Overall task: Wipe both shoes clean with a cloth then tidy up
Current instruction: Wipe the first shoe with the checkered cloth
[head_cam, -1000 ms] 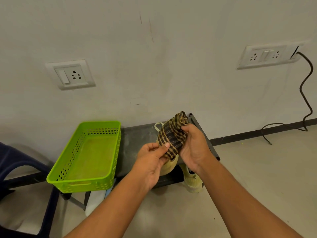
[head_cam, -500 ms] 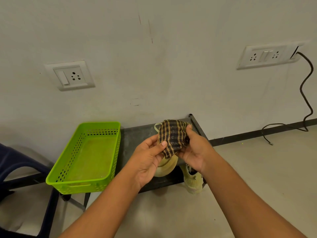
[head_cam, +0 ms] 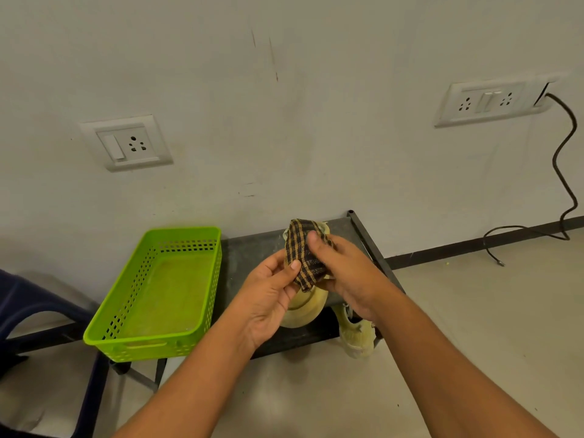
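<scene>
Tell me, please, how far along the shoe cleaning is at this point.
Nothing looks finished; whether either shoe is clean cannot be told. In hand: the left hand and right hand pinch the checked cloth over the pale shoe on the dark rack. Left: the second shoe lower down, then tidying up, with the green basket alongside.
</scene>
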